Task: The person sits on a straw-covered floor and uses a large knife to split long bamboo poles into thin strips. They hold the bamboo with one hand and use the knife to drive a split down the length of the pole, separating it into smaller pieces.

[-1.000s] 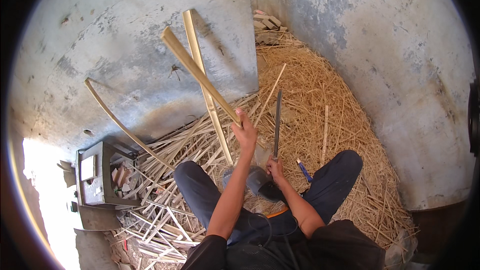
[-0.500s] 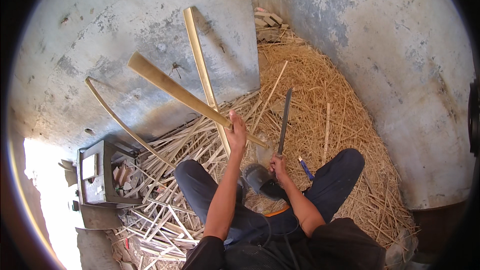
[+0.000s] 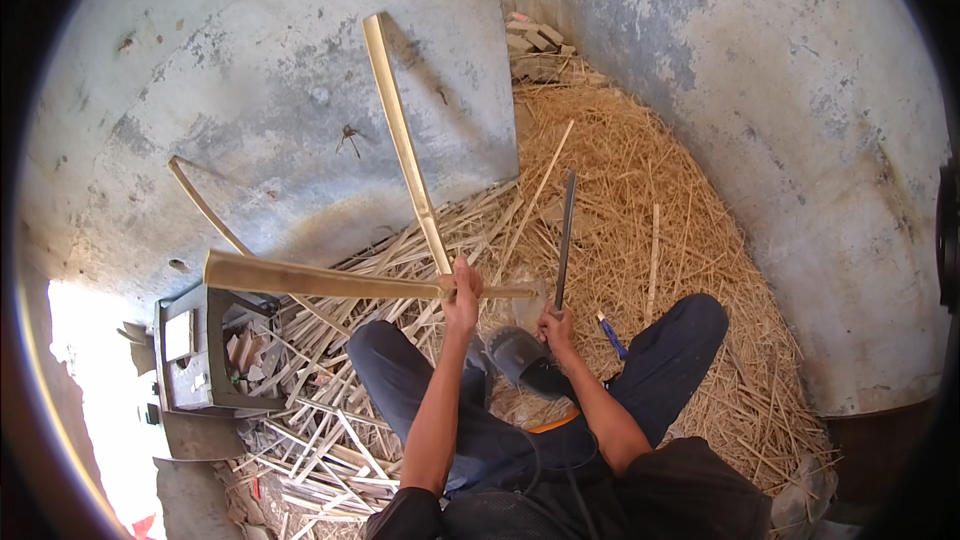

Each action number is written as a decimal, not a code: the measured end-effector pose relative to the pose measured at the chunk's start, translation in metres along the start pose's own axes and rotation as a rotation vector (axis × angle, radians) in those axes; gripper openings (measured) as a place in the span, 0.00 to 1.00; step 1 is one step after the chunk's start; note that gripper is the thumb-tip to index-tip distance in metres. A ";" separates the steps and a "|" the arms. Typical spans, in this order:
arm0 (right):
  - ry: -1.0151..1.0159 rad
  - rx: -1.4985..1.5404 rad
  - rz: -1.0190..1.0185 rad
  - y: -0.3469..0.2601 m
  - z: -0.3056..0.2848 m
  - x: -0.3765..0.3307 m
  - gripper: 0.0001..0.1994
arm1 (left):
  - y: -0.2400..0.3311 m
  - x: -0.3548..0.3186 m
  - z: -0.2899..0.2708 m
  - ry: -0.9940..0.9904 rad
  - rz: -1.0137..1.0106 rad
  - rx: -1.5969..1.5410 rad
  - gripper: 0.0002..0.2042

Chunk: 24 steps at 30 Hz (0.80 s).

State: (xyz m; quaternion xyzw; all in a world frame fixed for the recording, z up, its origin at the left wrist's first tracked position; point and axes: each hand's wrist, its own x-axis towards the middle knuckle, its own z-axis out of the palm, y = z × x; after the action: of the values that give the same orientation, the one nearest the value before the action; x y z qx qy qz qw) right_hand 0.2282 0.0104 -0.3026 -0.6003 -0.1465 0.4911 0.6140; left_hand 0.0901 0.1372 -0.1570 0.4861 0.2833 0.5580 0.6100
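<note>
Closest to the view, dark trousers [image 3: 672,348] are worn by the seated person, and a dark shoe [image 3: 512,352] is seen between the bent legs. A bamboo strip [image 3: 320,280] is gripped by the left hand [image 3: 462,297], the fingers being closed around it near its right end. The strip is held almost level across the front; it is long and tan-yellow, with a smooth, faintly shiny face, broad at the left end and seen narrower toward the right. By the right hand [image 3: 556,328], the handle of a long dark blade [image 3: 567,240] is grasped with curled fingers, and the blade is pointed up and away, just beside the strip's short right end.

A blue tool [image 3: 612,336] is seen near the right knee; any lettering on it is too small to be read. Since the earlier frames, the strip has been swung down from a steep upward slant, while the blade has been shifted only slightly.

Farther off, a wooden box [image 3: 196,385] is seen at the left, and the floor is covered by straw-like shavings [image 3: 705,380]. A second strip [image 3: 398,130] is leaned against the stained grey wall [image 3: 250,80]. Bricks [image 3: 533,38] are stacked in the far corner.
</note>
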 end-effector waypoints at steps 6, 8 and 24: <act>0.005 0.015 0.447 0.110 -0.051 0.010 0.07 | 0.011 -0.020 0.001 -0.103 0.002 0.239 0.31; -0.009 -0.016 0.274 0.074 -0.038 0.018 0.06 | 0.012 -0.023 -0.012 -0.125 -0.062 0.174 0.31; 0.022 -0.048 0.096 0.037 -0.022 0.021 0.07 | 0.037 -0.022 -0.043 -0.465 -0.189 0.361 0.26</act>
State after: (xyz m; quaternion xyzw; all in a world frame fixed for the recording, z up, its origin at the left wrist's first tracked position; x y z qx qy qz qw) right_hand 0.2395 0.0060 -0.3496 -0.6264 -0.1226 0.5096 0.5770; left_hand 0.0324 0.1244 -0.1437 0.6726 0.2747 0.3133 0.6116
